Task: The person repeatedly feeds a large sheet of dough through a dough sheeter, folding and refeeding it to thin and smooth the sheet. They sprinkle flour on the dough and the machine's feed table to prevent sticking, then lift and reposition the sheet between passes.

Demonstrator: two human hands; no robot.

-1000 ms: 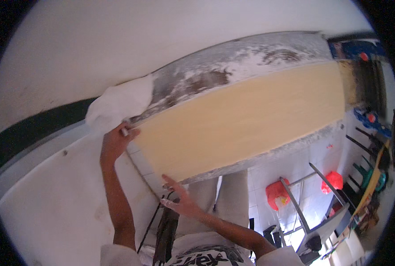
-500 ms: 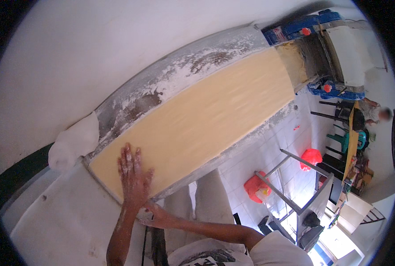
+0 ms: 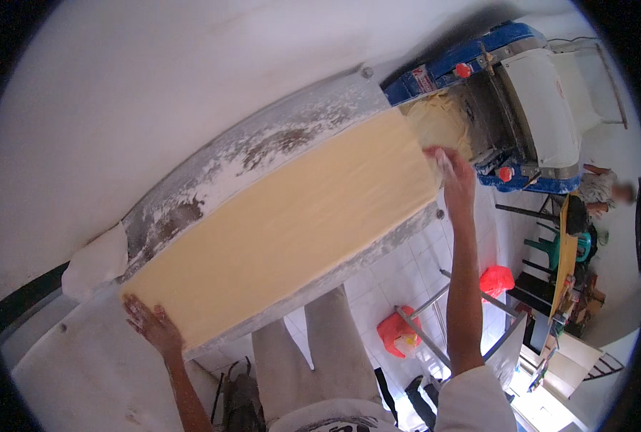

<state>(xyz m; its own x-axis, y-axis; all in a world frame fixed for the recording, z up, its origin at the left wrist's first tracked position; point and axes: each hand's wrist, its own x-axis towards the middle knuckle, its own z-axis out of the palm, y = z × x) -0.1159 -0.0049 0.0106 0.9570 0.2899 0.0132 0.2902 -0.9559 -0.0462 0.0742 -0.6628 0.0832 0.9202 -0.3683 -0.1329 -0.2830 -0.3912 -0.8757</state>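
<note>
Left hand (image 3: 155, 327) spread empty at the dough sheet (image 3: 284, 241), eight o'clock; right hand (image 3: 459, 175) curled at two, hold unclear; aligning seemingly needed evenness next.

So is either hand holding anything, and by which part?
The left hand is open at the left end of the pale yellow sheet, holding nothing visible. The right hand is by the other end; whether its grip holds anything can't be told.

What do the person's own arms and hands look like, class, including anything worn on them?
The left hand and right hand are both ungloved. Both forearms are bare. A short, plain whitish sleeve shows on the right side only.
</note>
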